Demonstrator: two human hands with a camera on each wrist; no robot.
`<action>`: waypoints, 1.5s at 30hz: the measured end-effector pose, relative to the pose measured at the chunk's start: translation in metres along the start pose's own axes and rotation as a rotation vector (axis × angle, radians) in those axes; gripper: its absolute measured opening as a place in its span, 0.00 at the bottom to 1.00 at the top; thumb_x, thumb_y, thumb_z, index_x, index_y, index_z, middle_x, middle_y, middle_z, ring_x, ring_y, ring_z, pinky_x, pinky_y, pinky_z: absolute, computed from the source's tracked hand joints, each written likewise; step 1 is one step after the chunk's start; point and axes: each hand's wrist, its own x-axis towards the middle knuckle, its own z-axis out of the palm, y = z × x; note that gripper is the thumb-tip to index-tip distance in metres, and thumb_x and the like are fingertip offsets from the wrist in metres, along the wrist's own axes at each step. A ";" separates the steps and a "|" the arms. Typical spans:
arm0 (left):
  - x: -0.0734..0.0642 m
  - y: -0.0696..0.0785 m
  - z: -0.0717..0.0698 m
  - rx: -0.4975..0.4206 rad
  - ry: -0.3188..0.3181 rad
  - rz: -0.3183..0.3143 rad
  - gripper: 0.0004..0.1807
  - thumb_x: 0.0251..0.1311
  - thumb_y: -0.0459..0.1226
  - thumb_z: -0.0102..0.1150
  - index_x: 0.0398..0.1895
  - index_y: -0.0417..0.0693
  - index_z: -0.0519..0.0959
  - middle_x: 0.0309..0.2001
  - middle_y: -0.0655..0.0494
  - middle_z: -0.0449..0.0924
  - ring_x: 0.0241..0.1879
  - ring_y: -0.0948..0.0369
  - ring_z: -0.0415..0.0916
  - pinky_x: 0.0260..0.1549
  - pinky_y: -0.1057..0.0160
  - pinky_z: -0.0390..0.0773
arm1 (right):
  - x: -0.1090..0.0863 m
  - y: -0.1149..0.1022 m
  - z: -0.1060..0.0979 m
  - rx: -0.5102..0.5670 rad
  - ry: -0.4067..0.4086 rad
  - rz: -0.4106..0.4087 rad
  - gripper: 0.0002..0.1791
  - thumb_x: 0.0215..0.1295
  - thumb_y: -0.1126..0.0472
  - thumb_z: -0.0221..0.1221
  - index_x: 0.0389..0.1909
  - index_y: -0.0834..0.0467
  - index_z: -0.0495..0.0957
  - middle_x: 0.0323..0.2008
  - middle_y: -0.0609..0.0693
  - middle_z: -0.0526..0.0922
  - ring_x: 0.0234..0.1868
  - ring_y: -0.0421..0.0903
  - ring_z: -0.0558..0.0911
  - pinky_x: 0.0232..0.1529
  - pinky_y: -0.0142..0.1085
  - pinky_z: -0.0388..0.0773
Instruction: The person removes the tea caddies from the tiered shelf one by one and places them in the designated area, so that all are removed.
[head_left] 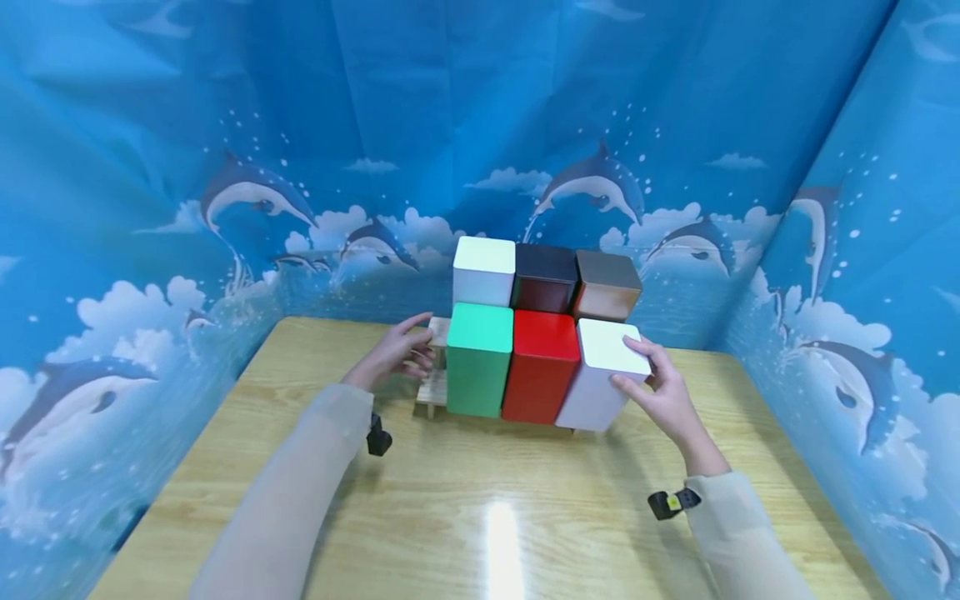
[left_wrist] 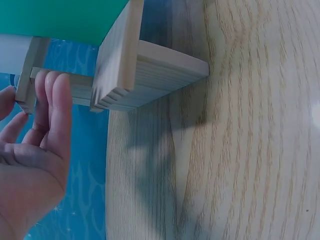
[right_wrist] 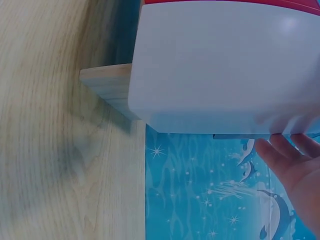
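Note:
A two-tier wooden rack (head_left: 433,388) bears two rows of tall boxes with rounded corners. My left hand (head_left: 395,353) is at the rack's left end; in the left wrist view, its thumb and fingers hold the upper shelf's end (left_wrist: 30,80). At the right of the front row, a white box (head_left: 597,397) leans outward at its base. My right hand (head_left: 666,396) grips its upper right corner, thumb and forefinger over the top edge. The right wrist view shows other fingertips against the side of this white box (right_wrist: 220,70).
Beside the white box stand a red box (head_left: 538,375) and a green box (head_left: 478,367). Behind are another white box (head_left: 483,271), a black box (head_left: 545,275) and a brown box (head_left: 606,283). A blue dolphin-print backdrop (head_left: 450,108) encloses the wooden table (head_left: 420,508).

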 end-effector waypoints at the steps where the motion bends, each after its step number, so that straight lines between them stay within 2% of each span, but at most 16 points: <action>1: 0.001 0.000 0.000 -0.012 -0.006 0.001 0.30 0.66 0.46 0.50 0.70 0.69 0.55 0.35 0.40 0.79 0.25 0.55 0.79 0.30 0.49 0.82 | 0.000 -0.001 0.000 0.014 -0.003 -0.010 0.31 0.59 0.72 0.59 0.64 0.63 0.62 0.67 0.62 0.55 0.59 0.42 0.66 0.47 0.22 0.70; 4: 0.003 -0.002 0.001 -0.040 -0.028 0.012 0.31 0.67 0.45 0.50 0.71 0.68 0.54 0.33 0.41 0.79 0.25 0.55 0.79 0.29 0.49 0.82 | -0.001 -0.001 0.000 0.057 -0.003 -0.035 0.31 0.58 0.74 0.59 0.63 0.64 0.61 0.64 0.61 0.60 0.54 0.37 0.69 0.46 0.23 0.71; 11: 0.004 -0.004 0.002 -0.067 -0.037 0.056 0.29 0.68 0.41 0.49 0.71 0.62 0.56 0.32 0.40 0.78 0.25 0.56 0.78 0.30 0.47 0.81 | -0.005 0.002 -0.006 0.184 0.069 -0.013 0.30 0.53 0.78 0.60 0.58 0.68 0.63 0.49 0.51 0.70 0.43 0.40 0.75 0.38 0.26 0.76; 16: 0.003 -0.004 0.000 -0.062 -0.041 0.071 0.28 0.68 0.41 0.48 0.70 0.61 0.58 0.31 0.42 0.78 0.25 0.57 0.77 0.30 0.49 0.81 | -0.011 0.002 -0.007 0.287 0.099 -0.065 0.28 0.51 0.80 0.60 0.54 0.73 0.63 0.43 0.50 0.74 0.38 0.39 0.76 0.32 0.27 0.79; 19: 0.004 -0.004 0.000 -0.071 -0.048 0.083 0.28 0.68 0.41 0.48 0.71 0.59 0.56 0.30 0.44 0.77 0.24 0.57 0.77 0.28 0.51 0.82 | -0.013 0.001 -0.005 0.290 0.121 -0.098 0.28 0.50 0.82 0.60 0.53 0.74 0.63 0.46 0.51 0.74 0.40 0.39 0.76 0.35 0.26 0.76; 23: 0.004 -0.004 0.000 -0.076 -0.053 0.093 0.29 0.69 0.41 0.47 0.71 0.58 0.56 0.29 0.45 0.77 0.24 0.57 0.76 0.27 0.51 0.82 | -0.013 -0.002 -0.004 0.231 0.167 -0.102 0.28 0.47 0.83 0.60 0.52 0.74 0.65 0.55 0.52 0.70 0.48 0.40 0.74 0.40 0.24 0.73; 29: 0.004 -0.005 0.002 -0.078 -0.063 0.083 0.28 0.69 0.41 0.46 0.71 0.61 0.55 0.30 0.44 0.76 0.25 0.56 0.76 0.28 0.51 0.82 | -0.018 -0.008 -0.002 0.182 0.192 -0.075 0.28 0.43 0.83 0.64 0.48 0.70 0.70 0.57 0.55 0.68 0.52 0.42 0.72 0.41 0.24 0.74; 34: 0.002 -0.004 0.001 -0.079 -0.075 0.085 0.29 0.70 0.40 0.45 0.72 0.60 0.53 0.30 0.44 0.77 0.27 0.55 0.77 0.32 0.47 0.81 | -0.026 -0.013 -0.004 0.204 0.190 -0.107 0.27 0.42 0.84 0.62 0.47 0.73 0.69 0.55 0.53 0.70 0.51 0.42 0.73 0.39 0.24 0.75; 38: -0.005 0.002 0.002 -0.078 -0.089 0.085 0.29 0.70 0.39 0.45 0.72 0.57 0.52 0.31 0.42 0.78 0.31 0.50 0.78 0.37 0.42 0.78 | -0.032 -0.019 -0.007 0.244 0.195 -0.152 0.27 0.41 0.86 0.62 0.47 0.74 0.69 0.56 0.54 0.70 0.52 0.43 0.73 0.39 0.24 0.76; 45: -0.014 0.008 0.006 -0.083 -0.095 0.081 0.29 0.70 0.39 0.45 0.73 0.55 0.52 0.34 0.39 0.77 0.33 0.48 0.78 0.39 0.41 0.77 | -0.043 -0.031 -0.008 0.309 0.188 -0.218 0.27 0.39 0.88 0.60 0.46 0.76 0.68 0.58 0.57 0.68 0.55 0.45 0.72 0.39 0.25 0.77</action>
